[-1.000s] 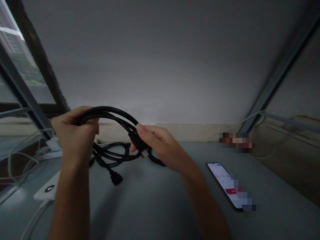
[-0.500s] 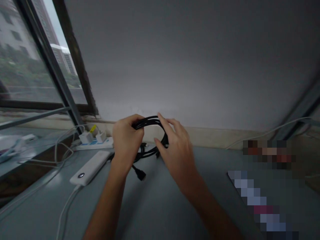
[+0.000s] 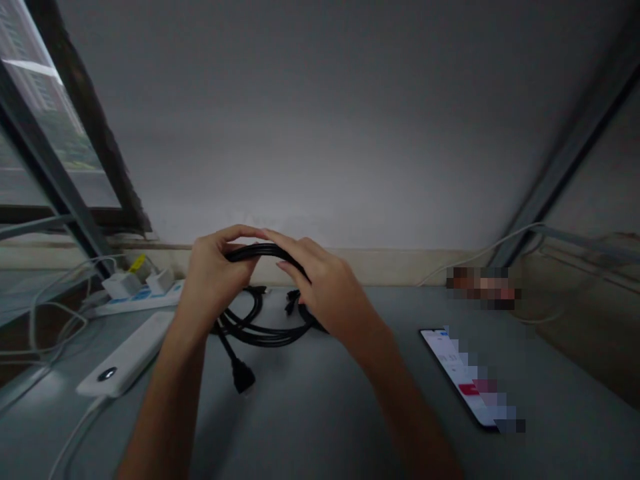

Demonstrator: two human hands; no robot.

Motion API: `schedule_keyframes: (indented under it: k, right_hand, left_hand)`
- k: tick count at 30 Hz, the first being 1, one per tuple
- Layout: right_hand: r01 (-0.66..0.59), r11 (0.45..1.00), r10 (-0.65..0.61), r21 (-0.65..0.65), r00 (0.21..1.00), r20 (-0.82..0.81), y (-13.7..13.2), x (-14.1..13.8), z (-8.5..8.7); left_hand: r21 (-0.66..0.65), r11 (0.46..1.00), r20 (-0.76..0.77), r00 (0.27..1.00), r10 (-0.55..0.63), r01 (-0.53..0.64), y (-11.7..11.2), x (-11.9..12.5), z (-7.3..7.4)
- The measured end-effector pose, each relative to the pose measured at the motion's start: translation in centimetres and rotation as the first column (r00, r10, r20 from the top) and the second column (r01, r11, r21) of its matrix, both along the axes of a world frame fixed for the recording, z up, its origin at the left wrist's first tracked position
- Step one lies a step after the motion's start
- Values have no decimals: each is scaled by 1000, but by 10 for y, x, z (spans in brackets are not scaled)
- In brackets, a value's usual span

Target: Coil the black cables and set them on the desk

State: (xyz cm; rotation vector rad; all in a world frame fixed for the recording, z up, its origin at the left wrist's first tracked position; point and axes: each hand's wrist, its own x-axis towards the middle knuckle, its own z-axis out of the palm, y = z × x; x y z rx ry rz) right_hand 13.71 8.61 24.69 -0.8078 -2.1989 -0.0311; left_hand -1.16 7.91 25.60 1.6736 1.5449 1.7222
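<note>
A looped black cable (image 3: 273, 342) is held up above the desk between my two hands. My left hand (image 3: 210, 277) is closed around the upper strands at the loop's left side. Gripping the right side of the same strands, my right hand (image 3: 330, 287) has its fingers over the top and its thumb inside the loop. The fingertips of both hands nearly meet above the cable. Below my left wrist a black plug end (image 3: 243, 377) dangles. A small dark tied part (image 3: 293, 301) of the cable shows beside my right hand.
At the left lie a white power bank (image 3: 127, 357) with a white cord and a power strip (image 3: 137, 301) with white chargers. A phone (image 3: 457, 373) with its screen lit lies at the right, partly blurred out. Behind the grey desk (image 3: 300, 427) stands the wall.
The view has turned to the right, so the desk items sit further left. My right hand has closed in on the cable towards my left hand. The lower loops spread wider below.
</note>
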Motion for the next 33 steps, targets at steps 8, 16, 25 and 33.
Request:
schedule_keyframes:
  k: [8,16,25,33]
  right_hand:
    - [80,995,-87,-57,988,-128,17,21,5]
    - [-5,958,-161,-286,818,-553,32,47,7]
    - [211,954,-270,-211,914,-303,32,44,3]
    - [101,952,-215,-288,892,-397,27,44,6]
  left_hand:
    - [-118,987,27,994,-105,108,9,14,-5]
    - [-140,948,77,958,-277,286,16,26,-14]
    - [-139,976,146,978,-150,170,27,23,-22]
    - [-72,994,107,991,-78,86,15,17,-11]
